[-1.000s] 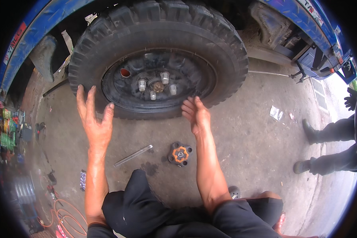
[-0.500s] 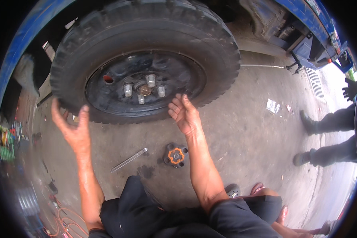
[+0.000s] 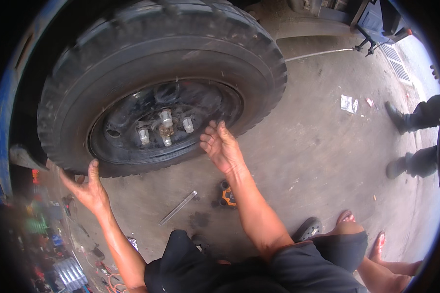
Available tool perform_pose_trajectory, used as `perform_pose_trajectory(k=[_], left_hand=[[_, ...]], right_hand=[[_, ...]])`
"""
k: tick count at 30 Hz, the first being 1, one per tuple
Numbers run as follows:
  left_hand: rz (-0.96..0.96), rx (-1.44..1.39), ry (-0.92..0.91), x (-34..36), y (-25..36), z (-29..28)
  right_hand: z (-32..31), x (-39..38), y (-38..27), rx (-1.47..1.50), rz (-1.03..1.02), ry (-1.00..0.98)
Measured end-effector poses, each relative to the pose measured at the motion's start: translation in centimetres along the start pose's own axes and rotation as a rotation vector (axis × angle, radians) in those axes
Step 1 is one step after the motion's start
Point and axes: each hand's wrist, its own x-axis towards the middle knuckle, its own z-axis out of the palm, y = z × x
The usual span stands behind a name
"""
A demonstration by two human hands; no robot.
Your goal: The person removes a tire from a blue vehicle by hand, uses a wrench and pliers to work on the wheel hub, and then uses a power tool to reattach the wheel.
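A large black tyre [image 3: 161, 49] on a dark steel wheel [image 3: 210, 102] fills the upper left under a blue vehicle. Four silver nuts [image 3: 187, 125] surround the rusty hub centre [image 3: 165, 130]. My left hand [image 3: 87, 188] grips the tyre's lower left edge, thumb in front, some fingertips hidden. My right hand [image 3: 222, 149] is palm-up at the wheel's lower right, fingers loosely curled and apart, holding nothing. Below it, an orange-and-black cap [image 3: 228, 196] lies partly behind my forearm, and a thin metal bar [image 3: 177, 207] rests on the concrete.
At the right, another person's dark-trousered legs [image 3: 420, 161] stand on the concrete [image 3: 308, 146]; another person's bare foot [image 3: 379, 246] shows lower right. A thin rod [image 3: 318, 53] runs from behind the tyre. Tools, orange hose and corrugated items [image 3: 71, 273] clutter the lower left. Litter [image 3: 348, 103] lies right.
The tyre appears lower and further left in view, turned, with the red hole no longer showing red. My left hand has moved down and left onto its edge; my right hand has shifted slightly left.
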Motion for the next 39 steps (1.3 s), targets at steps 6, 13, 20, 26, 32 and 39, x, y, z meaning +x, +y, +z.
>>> perform_pose_trajectory(k=[6, 13, 20, 26, 32, 39], left_hand=[[-0.028, -0.02, -0.036, -0.5, -1.6, 0.0], [-0.061, -0.155, -0.069, -1.2, -2.1, 0.6], [-0.044, -0.147, -0.069, -1.1, -2.1, 0.4], [0.014, -0.185, -0.062, -0.7, -1.6, 0.5], [-0.04, -0.108, -0.067, -0.4, -0.8, 0.1], [0.076, -0.145, 0.079, -2.1, -0.2, -1.1]], right_hand=[[0.6, -0.2, -0.4, -0.184, 0.014, 0.09], [2.1, -0.4, -0.3, -0.369, -0.099, 0.218], [2.5, -0.2, 0.1, -0.47, -0.17, 0.293], [2.3, -0.5, 0.4, -0.494, -0.194, 0.319], [1.7, -1.3, 1.1, -0.473, -0.212, 0.348], [-1.8, -3.0, 4.0, -0.433, -0.166, 0.586]])
